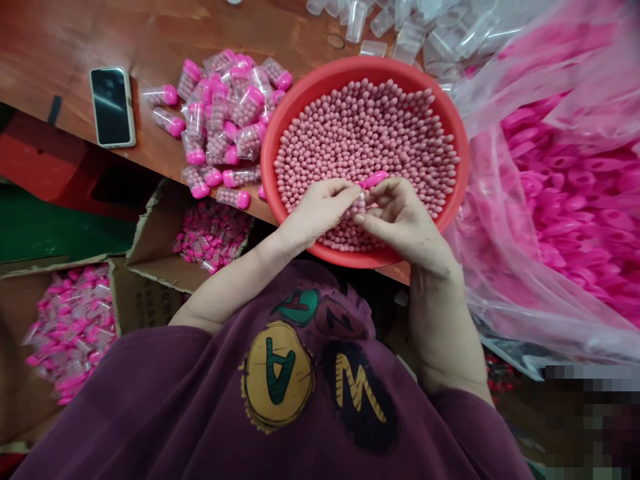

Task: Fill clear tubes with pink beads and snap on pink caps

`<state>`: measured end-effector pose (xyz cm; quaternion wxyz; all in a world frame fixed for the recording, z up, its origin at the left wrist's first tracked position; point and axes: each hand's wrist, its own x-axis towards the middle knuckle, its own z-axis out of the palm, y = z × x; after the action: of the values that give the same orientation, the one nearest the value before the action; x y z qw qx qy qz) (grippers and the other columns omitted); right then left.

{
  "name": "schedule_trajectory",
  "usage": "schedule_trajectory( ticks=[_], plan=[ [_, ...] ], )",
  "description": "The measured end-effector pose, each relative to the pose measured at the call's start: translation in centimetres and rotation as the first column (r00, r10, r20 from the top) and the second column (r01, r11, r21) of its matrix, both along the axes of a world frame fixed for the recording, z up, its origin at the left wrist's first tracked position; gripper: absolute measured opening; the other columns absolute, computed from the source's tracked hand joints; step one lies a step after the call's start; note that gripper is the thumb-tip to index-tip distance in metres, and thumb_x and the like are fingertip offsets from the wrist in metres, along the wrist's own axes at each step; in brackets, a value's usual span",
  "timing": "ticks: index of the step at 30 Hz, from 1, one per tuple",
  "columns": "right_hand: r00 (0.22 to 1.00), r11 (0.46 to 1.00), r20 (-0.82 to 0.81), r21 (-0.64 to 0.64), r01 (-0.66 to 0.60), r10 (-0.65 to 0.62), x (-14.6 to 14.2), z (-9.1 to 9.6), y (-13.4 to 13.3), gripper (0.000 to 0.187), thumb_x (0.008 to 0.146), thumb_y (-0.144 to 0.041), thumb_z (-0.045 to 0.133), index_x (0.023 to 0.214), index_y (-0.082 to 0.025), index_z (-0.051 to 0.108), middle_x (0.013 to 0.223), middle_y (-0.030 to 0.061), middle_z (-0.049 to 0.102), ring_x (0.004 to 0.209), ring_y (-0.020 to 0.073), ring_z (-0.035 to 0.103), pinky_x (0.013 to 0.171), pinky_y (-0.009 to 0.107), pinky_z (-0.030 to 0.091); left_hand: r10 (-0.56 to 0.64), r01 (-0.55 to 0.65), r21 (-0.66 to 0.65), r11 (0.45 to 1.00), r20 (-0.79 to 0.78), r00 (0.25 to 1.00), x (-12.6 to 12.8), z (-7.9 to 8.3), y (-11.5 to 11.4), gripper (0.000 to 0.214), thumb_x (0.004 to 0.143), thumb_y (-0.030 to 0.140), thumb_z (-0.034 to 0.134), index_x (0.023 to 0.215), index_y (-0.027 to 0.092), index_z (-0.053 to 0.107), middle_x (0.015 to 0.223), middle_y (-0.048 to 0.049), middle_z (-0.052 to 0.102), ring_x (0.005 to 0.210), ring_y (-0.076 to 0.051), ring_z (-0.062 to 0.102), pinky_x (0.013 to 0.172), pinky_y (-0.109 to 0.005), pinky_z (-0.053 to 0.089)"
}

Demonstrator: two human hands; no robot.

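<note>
A red plastic basin (453, 127) full of small pink balls (367, 130) stands at the table's near edge. Both hands meet above its near side. My left hand (320, 210) is closed around a small clear tube filled with balls (359, 204). My right hand (403, 220) pinches a pink cap (375, 178) at the top of that tube. A pile of filled, pink-capped tubes (225, 120) lies on the table left of the basin.
A phone (112, 105) lies screen-up on the brown table at the left. Empty clear tubes (400, 27) are heaped behind the basin. A clear bag of pink caps (565, 187) fills the right. Below the table, cardboard boxes (150, 267) hold filled tubes.
</note>
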<state>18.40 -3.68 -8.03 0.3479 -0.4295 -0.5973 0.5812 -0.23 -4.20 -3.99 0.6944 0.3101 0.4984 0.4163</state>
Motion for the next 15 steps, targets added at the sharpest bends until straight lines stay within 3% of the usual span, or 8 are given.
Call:
schedule_trajectory(
  ticks=[3, 6, 9, 15],
  plan=[
    [1.0, 1.0, 0.022, 0.001, -0.011, 0.011, 0.1, -0.3, -0.3, 0.067, 0.075, -0.068, 0.104, 0.111, -0.033, 0.059, 0.114, 0.0012, 0.069, 0.079, 0.0167, 0.063, 0.064, 0.033, 0.063, 0.016, -0.015, 0.014, 1.0, -0.02, 1.0, 0.0, -0.3, 0.0, 0.044, 0.111, 0.006, 0.062, 0.068, 0.018, 0.066, 0.06, 0.0037, 0.055, 0.065, -0.01, 0.051, 0.074, -0.028, 0.046],
    [0.999, 1.0, 0.03, 0.016, 0.02, -0.02, -0.1, -0.1, -0.6, 0.064, 0.078, -0.069, 0.102, 0.115, -0.034, 0.063, 0.114, 0.0015, 0.07, 0.087, 0.0193, 0.066, 0.072, 0.035, 0.065, 0.009, -0.01, -0.008, 1.0, -0.035, 0.999, 0.0, -0.1, -0.1, 0.045, 0.111, 0.005, 0.061, 0.068, 0.018, 0.066, 0.061, 0.0033, 0.057, 0.063, -0.009, 0.05, 0.073, -0.027, 0.047],
    [0.999, 1.0, 0.052, 0.01, 0.013, -0.014, -0.4, 0.1, -0.8, 0.054, 0.083, -0.065, 0.1, 0.106, -0.031, 0.065, 0.104, 0.0008, 0.071, 0.09, 0.0201, 0.068, 0.082, 0.037, 0.067, -0.013, 0.013, 0.002, 1.0, -0.031, 0.999, 0.0, 0.3, -0.1, 0.046, 0.111, 0.005, 0.06, 0.066, 0.017, 0.064, 0.063, 0.0041, 0.057, 0.062, -0.008, 0.049, 0.071, -0.025, 0.046],
    [0.991, 0.999, 0.129, 0.041, 0.016, -0.021, 0.0, 1.3, -1.0, 0.042, 0.089, -0.056, 0.095, 0.099, -0.028, 0.066, 0.095, 0.0001, 0.072, 0.08, 0.0184, 0.064, 0.074, 0.035, 0.061, 0.031, -0.032, -0.044, 0.999, -0.022, 0.999, -0.2, -0.4, -0.1, 0.037, 0.111, 0.012, 0.063, 0.074, 0.017, 0.067, 0.067, 0.0027, 0.058, 0.056, -0.007, 0.04, 0.058, -0.027, 0.033]
  ],
)
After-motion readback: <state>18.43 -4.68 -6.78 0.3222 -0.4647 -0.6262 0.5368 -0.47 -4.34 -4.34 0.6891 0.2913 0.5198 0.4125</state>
